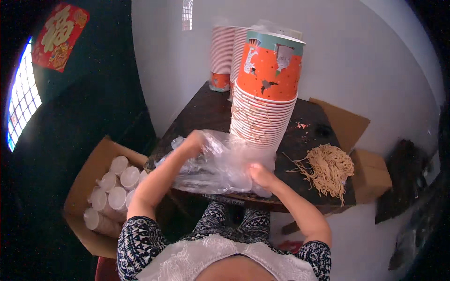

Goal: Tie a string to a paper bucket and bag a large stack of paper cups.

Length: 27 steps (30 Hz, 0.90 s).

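On the left, one carton [82, 193] held clear-wrapped cylinders [117, 198]. The left hand [194, 143], blurred, curled round film of one clear bag [220, 161], which lay between both hands on the counter [199, 103], covering the foot of one tall cup stack [268, 75]. The right hand [261, 177], clenched, gripped the bag's near side, left of one tan strand heap [330, 169].

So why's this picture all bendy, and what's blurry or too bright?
Head view: the fisheye lens bends straight edges; the white gridded window at far left looks overexposed; the bare left hand looks blurred; the clear plastic bag catches glare.
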Tool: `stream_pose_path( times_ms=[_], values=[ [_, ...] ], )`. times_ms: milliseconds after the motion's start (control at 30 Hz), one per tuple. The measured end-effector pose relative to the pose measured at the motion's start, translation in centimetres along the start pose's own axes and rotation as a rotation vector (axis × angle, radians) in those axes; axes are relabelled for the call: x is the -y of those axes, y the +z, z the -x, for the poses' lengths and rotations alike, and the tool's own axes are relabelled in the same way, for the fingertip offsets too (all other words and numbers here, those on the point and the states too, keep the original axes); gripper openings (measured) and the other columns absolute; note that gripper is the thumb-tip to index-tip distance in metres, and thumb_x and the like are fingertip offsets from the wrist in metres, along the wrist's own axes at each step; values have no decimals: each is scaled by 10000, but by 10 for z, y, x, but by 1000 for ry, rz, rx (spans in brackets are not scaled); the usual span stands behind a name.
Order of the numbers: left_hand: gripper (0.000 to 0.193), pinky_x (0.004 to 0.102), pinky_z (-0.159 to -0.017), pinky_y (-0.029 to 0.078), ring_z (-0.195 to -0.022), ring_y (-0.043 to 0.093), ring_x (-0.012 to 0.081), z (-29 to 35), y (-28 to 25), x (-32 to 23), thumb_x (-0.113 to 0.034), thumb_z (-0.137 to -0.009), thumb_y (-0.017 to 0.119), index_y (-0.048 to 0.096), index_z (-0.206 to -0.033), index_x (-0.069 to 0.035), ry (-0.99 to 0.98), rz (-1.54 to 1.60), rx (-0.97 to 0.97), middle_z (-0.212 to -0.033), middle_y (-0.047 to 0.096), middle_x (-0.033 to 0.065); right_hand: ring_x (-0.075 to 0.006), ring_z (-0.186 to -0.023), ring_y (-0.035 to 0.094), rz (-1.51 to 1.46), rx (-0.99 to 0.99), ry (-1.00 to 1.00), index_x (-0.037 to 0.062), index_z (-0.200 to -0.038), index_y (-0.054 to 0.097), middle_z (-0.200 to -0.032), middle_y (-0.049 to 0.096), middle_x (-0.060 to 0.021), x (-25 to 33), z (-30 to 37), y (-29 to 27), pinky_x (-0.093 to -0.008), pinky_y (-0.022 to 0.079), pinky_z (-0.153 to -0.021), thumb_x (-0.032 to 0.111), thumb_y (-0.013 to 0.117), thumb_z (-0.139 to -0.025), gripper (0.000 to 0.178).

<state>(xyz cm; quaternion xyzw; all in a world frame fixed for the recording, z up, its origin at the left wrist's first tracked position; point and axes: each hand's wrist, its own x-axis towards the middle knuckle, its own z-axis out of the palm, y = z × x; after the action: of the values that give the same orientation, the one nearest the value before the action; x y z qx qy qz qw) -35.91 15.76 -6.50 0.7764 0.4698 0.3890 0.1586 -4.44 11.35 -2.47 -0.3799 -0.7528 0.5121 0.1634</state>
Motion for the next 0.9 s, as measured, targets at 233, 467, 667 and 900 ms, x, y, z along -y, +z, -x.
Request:
stream_pose_path(
  times_ms=[233,467,667,900],
  values=[
    [114,415,-699,517,-707,611,262,52,-123,-83,-50,-824,548,630,-780,16,-479,1251,-399,-773,625,124,-194,-618,615,518,21,-216,9,-850,675,-682,646,-138,91,25,38,-355,464,-580,384,553,-893,397],
    [181,200,-320,245,-352,357,32,116,-171,-177,-125,-843,556,544,-678,-52,-264,971,-446,-470,404,-46,-334,-664,633,668,-383,-431,10,-718,630,-694,617,-197,109,7,25,-428,489,-592,305,576,-857,330],
    [251,418,-632,504,-727,635,273,192,-148,-167,-193,-806,707,669,-711,36,103,1089,-117,-762,663,159,-317,-605,595,1117,-844,-897,62,-701,597,-700,520,-141,158,24,3,-428,492,-525,177,630,-778,142],
    [443,606,-1083,214,-1313,350,382,188,-107,-177,-299,-969,433,447,-1322,-31,249,1499,-479,-1397,414,198,-296,-630,625,1165,-629,-664,60,-808,604,-671,583,-120,154,31,14,-397,505,-539,156,623,-746,115]
  ],
)
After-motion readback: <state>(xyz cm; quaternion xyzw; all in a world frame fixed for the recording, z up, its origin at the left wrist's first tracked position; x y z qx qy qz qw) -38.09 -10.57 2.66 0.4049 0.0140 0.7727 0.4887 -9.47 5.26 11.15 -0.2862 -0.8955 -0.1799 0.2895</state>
